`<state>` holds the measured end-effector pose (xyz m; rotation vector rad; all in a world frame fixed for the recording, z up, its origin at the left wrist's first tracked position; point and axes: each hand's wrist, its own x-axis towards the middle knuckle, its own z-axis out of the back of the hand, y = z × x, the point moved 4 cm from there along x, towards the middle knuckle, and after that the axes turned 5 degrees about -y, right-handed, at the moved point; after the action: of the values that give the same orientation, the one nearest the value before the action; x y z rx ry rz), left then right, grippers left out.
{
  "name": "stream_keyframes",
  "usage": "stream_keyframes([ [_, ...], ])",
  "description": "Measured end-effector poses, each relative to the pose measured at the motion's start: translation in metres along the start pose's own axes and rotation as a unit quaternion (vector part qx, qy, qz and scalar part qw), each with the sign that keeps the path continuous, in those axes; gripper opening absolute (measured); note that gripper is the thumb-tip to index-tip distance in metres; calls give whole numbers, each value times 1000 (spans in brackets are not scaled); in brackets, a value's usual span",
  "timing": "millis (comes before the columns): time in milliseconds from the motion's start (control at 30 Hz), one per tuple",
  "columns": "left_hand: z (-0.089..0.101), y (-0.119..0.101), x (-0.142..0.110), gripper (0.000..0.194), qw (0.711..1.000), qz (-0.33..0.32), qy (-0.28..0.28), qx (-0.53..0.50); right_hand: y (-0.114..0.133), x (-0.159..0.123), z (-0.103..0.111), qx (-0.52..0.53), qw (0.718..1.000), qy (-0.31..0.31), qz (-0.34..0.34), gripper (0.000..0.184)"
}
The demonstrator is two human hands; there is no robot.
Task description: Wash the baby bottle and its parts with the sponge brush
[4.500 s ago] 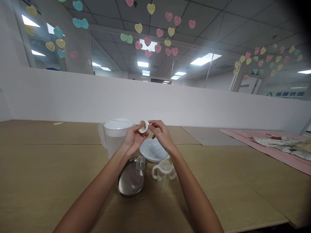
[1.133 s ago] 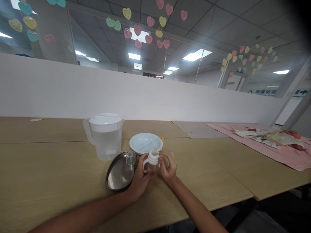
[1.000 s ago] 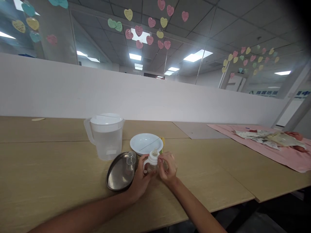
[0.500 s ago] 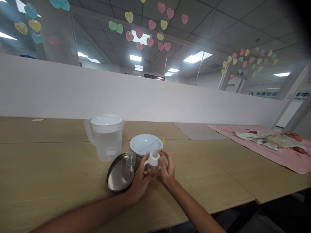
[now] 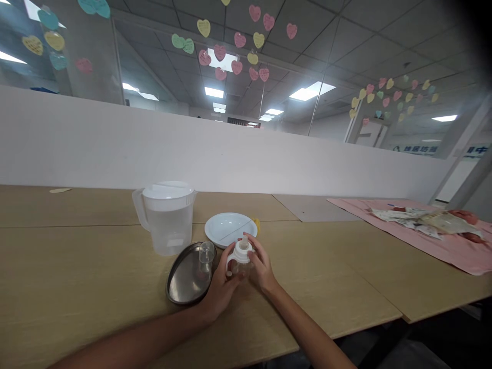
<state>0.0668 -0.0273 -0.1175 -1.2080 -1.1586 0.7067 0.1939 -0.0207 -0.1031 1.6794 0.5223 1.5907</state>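
left hand (image 5: pixel 220 289) is closed around a baby bottle (image 5: pixel 240 264), and right hand (image 5: pixel 263 269) grips its other side, with fingers on the white ring. the bottle stands up between the hands, teat on top. just left of the bottle is a steel tray (image 5: pixel 182 287) with a small clear cup (image 5: pixel 206 259) on it. behind the bottle sits a white plate (image 5: pixel 226 228). a plastic jug (image 5: pixel 167 225) stands farther left, and a pink cloth (image 5: pixel 453 259) lies far right
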Motion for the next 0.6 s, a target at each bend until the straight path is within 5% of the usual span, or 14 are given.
stream_keyframes([
  [200,0,3,0,63,1000,7,-5,-2,17,5,-2,-79,995,-14,57,28],
  [467,0,0,-1,61,1000,-2,-4,-2,4,3,-5,-88,992,-84,-44,31],
  [600,0,3,-1,59,1000,3,-5,-3,5,1,-4,-92,994,-55,-17,32],
])
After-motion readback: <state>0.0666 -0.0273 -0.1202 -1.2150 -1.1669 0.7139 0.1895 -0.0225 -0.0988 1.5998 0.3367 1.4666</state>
